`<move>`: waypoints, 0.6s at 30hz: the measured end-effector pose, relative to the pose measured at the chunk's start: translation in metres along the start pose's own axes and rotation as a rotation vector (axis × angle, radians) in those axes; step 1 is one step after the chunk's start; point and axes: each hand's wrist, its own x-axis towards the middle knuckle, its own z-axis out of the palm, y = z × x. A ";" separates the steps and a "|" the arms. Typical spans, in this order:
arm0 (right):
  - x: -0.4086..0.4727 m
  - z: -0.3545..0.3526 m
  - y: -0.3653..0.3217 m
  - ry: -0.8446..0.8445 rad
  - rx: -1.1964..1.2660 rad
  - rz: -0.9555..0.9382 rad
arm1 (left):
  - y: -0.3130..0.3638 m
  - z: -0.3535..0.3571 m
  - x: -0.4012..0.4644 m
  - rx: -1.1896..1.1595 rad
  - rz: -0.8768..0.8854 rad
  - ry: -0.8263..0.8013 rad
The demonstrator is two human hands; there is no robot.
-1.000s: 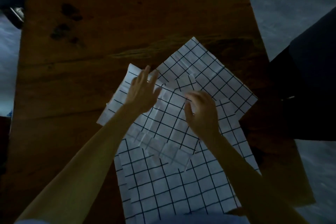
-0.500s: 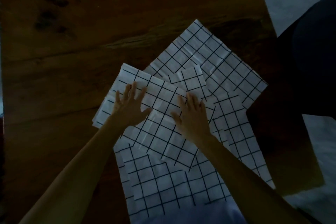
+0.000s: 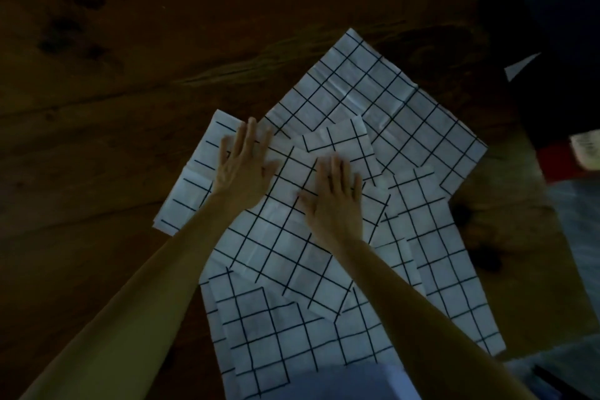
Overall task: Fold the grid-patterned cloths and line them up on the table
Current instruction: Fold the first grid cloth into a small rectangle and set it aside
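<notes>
Several white cloths with a black grid pattern lie overlapped on the dark wooden table. The top cloth lies at a slant in the middle. My left hand lies flat on its upper left part, fingers spread. My right hand presses flat on its upper right part, fingers apart. Another unfolded cloth spreads out behind them to the right. A further cloth lies under the pile at the near edge. A small folded piece peeks out just beyond my right hand.
The table's right edge runs close to the cloths. A person in dark clothing stands at the upper right, with a light shoe on the floor. Dark stains mark the wood at the far left.
Both hands went from bent over the cloth's far edge to flat on it. The top cloth is now spread smooth.
</notes>
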 end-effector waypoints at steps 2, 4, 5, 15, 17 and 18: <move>-0.001 0.000 0.008 0.001 -0.016 -0.016 | -0.009 -0.001 -0.001 0.002 -0.028 0.012; 0.004 -0.005 0.015 -0.029 -0.020 -0.050 | -0.011 -0.001 -0.005 0.008 -0.031 0.027; 0.009 -0.008 0.019 -0.037 -0.034 -0.073 | -0.010 -0.002 -0.009 0.006 -0.038 0.037; 0.057 -0.044 0.033 0.011 -0.076 -0.355 | 0.023 -0.011 -0.023 -0.077 -0.152 0.138; 0.051 -0.034 0.007 -0.021 -0.018 -0.388 | 0.029 -0.001 -0.017 -0.117 -0.100 0.128; 0.050 -0.027 -0.004 -0.045 0.002 -0.389 | 0.030 0.004 -0.016 -0.117 -0.094 0.120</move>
